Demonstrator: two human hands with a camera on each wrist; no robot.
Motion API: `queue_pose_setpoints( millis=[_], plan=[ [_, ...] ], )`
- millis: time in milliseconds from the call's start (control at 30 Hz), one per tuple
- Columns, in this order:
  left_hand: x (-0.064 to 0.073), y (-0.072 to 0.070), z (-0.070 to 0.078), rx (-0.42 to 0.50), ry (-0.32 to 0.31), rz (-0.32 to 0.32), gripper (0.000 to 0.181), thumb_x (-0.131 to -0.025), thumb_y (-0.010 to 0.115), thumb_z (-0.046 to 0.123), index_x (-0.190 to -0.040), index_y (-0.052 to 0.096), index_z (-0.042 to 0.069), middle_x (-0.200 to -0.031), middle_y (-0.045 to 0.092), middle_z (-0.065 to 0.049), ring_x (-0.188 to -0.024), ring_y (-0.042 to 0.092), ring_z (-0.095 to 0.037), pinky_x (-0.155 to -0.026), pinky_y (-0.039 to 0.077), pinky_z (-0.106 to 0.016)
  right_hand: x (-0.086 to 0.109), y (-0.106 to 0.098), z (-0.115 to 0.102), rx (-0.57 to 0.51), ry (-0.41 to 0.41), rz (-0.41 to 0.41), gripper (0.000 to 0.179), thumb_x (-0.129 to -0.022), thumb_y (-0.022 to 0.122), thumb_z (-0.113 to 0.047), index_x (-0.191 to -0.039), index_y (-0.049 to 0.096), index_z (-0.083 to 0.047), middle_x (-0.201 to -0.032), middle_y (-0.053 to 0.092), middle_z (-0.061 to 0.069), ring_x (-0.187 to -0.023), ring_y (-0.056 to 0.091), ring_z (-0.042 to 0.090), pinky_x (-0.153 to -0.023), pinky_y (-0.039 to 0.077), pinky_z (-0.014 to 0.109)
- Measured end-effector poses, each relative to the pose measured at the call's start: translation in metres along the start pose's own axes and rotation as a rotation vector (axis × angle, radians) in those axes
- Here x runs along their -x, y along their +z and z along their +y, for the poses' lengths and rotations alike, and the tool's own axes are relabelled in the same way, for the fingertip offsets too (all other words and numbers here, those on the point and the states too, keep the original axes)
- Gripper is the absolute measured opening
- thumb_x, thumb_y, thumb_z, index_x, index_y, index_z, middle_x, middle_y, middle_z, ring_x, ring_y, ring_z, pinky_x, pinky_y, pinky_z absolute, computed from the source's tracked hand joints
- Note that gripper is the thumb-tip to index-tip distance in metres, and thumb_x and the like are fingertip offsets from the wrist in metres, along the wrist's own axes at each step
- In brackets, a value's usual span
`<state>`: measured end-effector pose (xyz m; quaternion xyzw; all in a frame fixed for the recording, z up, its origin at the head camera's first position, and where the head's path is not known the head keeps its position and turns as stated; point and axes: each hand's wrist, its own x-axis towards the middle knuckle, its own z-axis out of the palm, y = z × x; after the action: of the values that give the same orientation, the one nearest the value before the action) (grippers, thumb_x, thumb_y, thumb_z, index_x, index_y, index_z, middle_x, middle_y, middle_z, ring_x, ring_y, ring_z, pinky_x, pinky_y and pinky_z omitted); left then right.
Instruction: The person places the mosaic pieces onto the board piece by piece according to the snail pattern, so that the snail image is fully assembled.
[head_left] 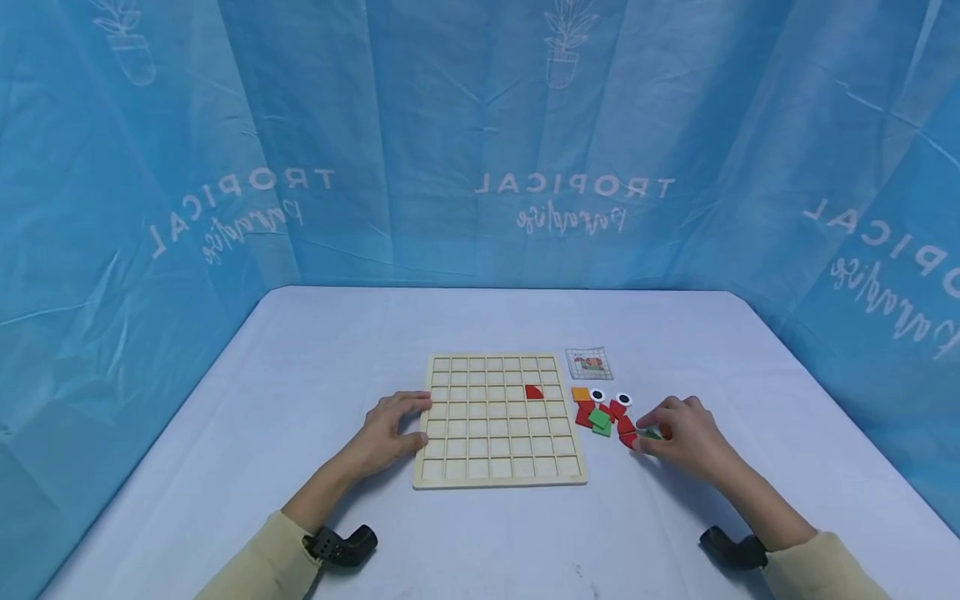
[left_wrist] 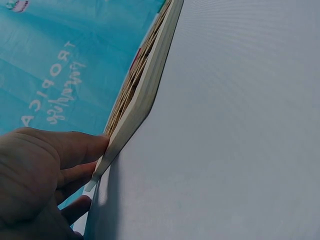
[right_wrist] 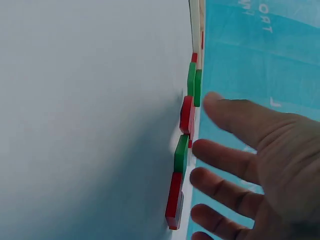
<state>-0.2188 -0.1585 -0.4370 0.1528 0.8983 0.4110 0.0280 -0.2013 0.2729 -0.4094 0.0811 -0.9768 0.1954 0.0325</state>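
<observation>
My left hand (head_left: 388,429) rests on the left edge of a pale wooden grid board (head_left: 500,483), thumb and fingertips along its rim. In the left wrist view the thumb (left_wrist: 82,147) touches the board's side wall (left_wrist: 132,112). One red quarter-round tile (head_left: 533,392) sits in a cell on the board's right side. Beyond the right edge, my right hand (head_left: 686,437) reaches down over loose tiles, nearest to a red tile (head_left: 627,442) and a green tile (head_left: 653,432). In the right wrist view its thumb and fingers are spread, with red tiles (right_wrist: 174,201) and green tiles (right_wrist: 181,152) just beside the fingertips.
A small pattern card (head_left: 588,364) lies right of the board's upper corner. Below it are an orange tile (head_left: 581,393), two white eye discs (head_left: 597,395) and several overlapping red and green tiles (head_left: 600,418). A blue printed curtain (head_left: 480,242) hangs behind the white table (head_left: 337,333).
</observation>
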Motion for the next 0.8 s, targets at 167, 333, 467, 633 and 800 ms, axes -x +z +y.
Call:
queue_pose_setpoints(
  millis=[167, 333, 467, 633, 800],
  plan=[
    [0.000, 0.000, -0.001, 0.001, 0.002, 0.003, 0.051, -0.081, 0.068, 0.010, -0.130, 0.054, 0.004, -0.144, 0.045, -0.007, -0.136, 0.031, -0.033, -0.113, 0.012, -0.058, 0.007, 0.002, 0.000, 0.043, -0.028, 0.023, 0.035, -0.064, 0.085, -0.033, -0.093, 0.075, -0.017, -0.097, 0.063, 0.007, -0.096, 0.047, 0.024, -0.066, 0.043, 0.029],
    [0.001, 0.000, -0.001, -0.003, 0.014, 0.000, 0.052, -0.082, 0.068, 0.011, -0.130, 0.053, 0.003, -0.144, 0.044, -0.008, -0.136, 0.031, -0.034, -0.112, 0.012, -0.059, 0.008, 0.005, 0.001, 0.045, -0.061, 0.039, 0.036, -0.064, 0.085, -0.033, -0.094, 0.075, -0.017, -0.098, 0.063, 0.006, -0.096, 0.048, 0.023, -0.067, 0.042, 0.030],
    [0.001, 0.000, 0.000, 0.000, 0.010, -0.004, 0.052, -0.082, 0.068, 0.012, -0.131, 0.053, 0.004, -0.145, 0.044, -0.008, -0.136, 0.031, -0.034, -0.112, 0.012, -0.058, 0.008, 0.009, 0.001, 0.046, -0.083, 0.043, 0.037, -0.062, 0.086, -0.033, -0.094, 0.075, -0.018, -0.100, 0.063, 0.007, -0.097, 0.048, 0.025, -0.067, 0.043, 0.031],
    [0.001, 0.000, -0.001, 0.001, 0.007, -0.002, 0.052, -0.082, 0.068, 0.012, -0.131, 0.053, 0.004, -0.145, 0.044, -0.008, -0.136, 0.031, -0.033, -0.112, 0.012, -0.058, 0.008, 0.013, -0.002, 0.041, -0.094, 0.044, 0.039, -0.059, 0.087, -0.033, -0.094, 0.074, -0.022, -0.104, 0.062, 0.007, -0.102, 0.046, 0.027, -0.072, 0.049, 0.038],
    [0.001, 0.000, 0.000, 0.007, 0.004, -0.002, 0.051, -0.082, 0.068, 0.011, -0.131, 0.053, 0.004, -0.144, 0.044, -0.007, -0.137, 0.031, -0.033, -0.113, 0.012, -0.058, 0.010, 0.016, -0.005, 0.021, -0.081, 0.038, 0.038, -0.059, 0.087, -0.031, -0.094, 0.074, -0.024, -0.107, 0.060, 0.006, -0.105, 0.045, 0.026, -0.077, 0.053, 0.043]
  ],
)
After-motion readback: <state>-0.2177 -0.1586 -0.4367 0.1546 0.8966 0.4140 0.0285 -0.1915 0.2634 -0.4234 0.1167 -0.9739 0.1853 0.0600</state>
